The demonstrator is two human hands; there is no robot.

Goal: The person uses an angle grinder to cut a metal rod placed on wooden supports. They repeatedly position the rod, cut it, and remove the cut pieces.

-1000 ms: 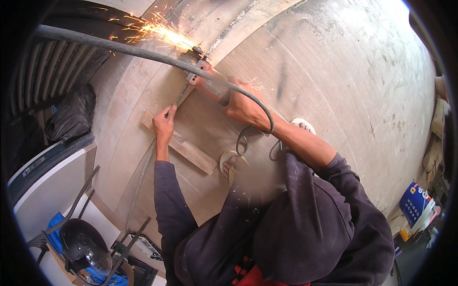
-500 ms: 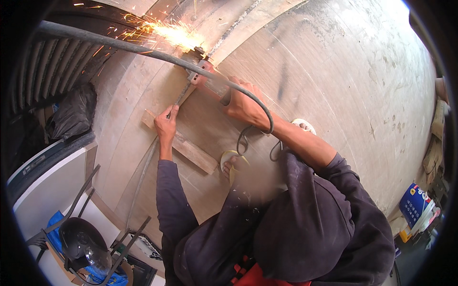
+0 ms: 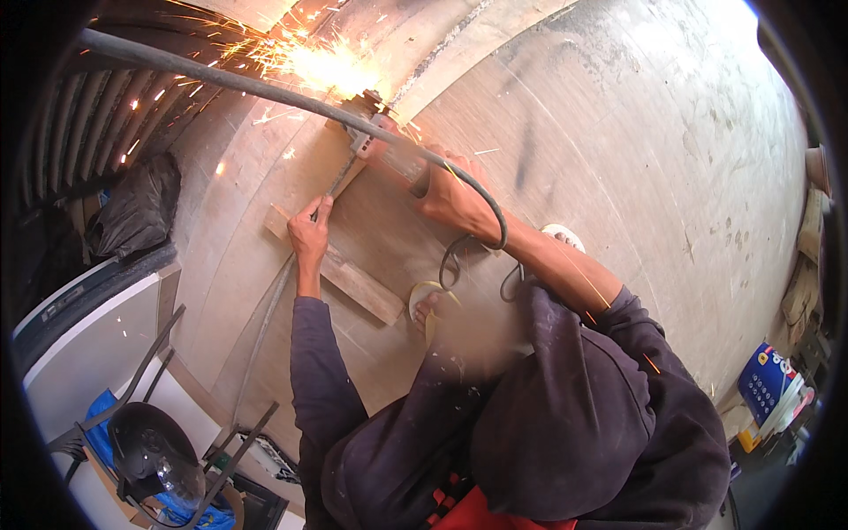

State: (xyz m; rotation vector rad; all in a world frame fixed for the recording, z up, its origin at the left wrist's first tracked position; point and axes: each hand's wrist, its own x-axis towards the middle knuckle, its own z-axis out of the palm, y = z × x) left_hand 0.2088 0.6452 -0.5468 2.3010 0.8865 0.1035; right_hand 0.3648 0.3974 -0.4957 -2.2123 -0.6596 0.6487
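In my right hand (image 3: 449, 196) is a red angle grinder (image 3: 399, 166), its head pointing away from me. Bright sparks (image 3: 331, 66) spray from the disc toward the far left. My left hand (image 3: 309, 231) is closed around a long thin metal rod (image 3: 339, 178), which slants from the grinder head back toward me on the left. The contact between disc and rod is hidden by glare and the grinder. Beside my left hand a wooden plank (image 3: 362, 286) lies on the floor. A thick dark cable (image 3: 256, 87) passes in front of the grinder and loops over my right wrist.
My sandalled feet (image 3: 427, 305) are close to the plank. At left are a slatted dark panel (image 3: 88, 132), a black plastic bag (image 3: 137, 208) and a dark welding mask (image 3: 155, 446). A blue and white bucket (image 3: 767, 384) stands at the right edge of the concrete floor (image 3: 618, 177).
The spark spray has grown wider and brighter, with some sparks now flying back over my right arm. Both hands, the grinder and the rod hold nearly the same place.
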